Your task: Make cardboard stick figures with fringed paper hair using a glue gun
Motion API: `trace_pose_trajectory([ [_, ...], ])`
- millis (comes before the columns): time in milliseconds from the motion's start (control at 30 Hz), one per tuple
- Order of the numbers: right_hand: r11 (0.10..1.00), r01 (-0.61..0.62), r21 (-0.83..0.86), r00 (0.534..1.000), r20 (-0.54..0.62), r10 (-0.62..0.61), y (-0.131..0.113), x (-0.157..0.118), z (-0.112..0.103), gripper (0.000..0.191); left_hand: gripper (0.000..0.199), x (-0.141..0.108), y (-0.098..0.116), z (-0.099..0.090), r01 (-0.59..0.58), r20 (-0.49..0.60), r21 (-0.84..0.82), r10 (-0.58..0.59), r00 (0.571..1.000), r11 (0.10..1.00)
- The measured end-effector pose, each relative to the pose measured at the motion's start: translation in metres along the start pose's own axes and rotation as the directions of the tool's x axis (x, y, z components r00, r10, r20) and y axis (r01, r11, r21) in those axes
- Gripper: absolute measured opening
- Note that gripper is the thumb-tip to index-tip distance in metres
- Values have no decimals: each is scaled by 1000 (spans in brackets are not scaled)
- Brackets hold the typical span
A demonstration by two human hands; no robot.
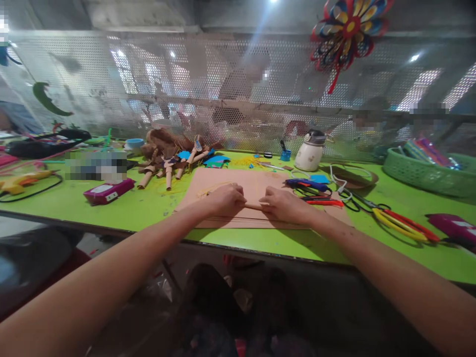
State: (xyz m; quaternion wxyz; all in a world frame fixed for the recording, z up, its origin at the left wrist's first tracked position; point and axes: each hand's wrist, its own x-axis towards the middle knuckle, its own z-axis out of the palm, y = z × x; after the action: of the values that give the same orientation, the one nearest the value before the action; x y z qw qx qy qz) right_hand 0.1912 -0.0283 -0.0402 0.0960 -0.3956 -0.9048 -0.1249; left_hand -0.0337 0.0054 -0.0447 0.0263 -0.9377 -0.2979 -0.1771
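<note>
Brown card sheets (219, 177) lie stacked on the green table in front of me. Over them, my left hand (227, 197) and my right hand (280, 202) face each other with curled fingers. Both are closed on the two ends of a thin brown paper roll (255, 206), whose middle shows between them. Its ends are hidden under my fingers. Pale yellow strands (208, 191) lie on the card beside my left hand. A blue-handled tool (308, 185) and a red-handled tool (324, 202) lie just beyond my right hand.
Brown paper-roll figures (169, 163) are heaped at the back left, near a magenta box (109, 191). A white bottle (310, 151) stands behind the tools. Yellow-and-red-handled pliers (403, 225) and a green basket (427, 173) are at right. The table's front edge (238, 246) is close to me.
</note>
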Motion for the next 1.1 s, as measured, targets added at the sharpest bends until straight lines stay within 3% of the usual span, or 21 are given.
trace_pose_trajectory([
  [100,999,-16,34,998,-54,18,6,-7,7,22,24,3,-2,-3,-11,23,-7,11,1000,1000],
  [300,992,107,66,977,-194,-93,14,-20,16,23,19,12,-7,-12,-25,97,-47,29,995,999],
  [467,994,107,32,984,-145,-101,14,-19,16,23,22,13,-5,-15,-44,139,-40,49,989,998],
  [633,996,92,23,985,-151,-87,14,-20,18,24,27,8,11,-14,-80,87,152,68,994,985],
  [933,996,67,56,990,-131,-59,11,-21,17,27,22,12,29,-17,-102,208,341,31,978,934],
  [1100,997,57,51,988,-145,-49,9,-22,18,26,21,10,39,-12,-127,191,390,55,980,912],
])
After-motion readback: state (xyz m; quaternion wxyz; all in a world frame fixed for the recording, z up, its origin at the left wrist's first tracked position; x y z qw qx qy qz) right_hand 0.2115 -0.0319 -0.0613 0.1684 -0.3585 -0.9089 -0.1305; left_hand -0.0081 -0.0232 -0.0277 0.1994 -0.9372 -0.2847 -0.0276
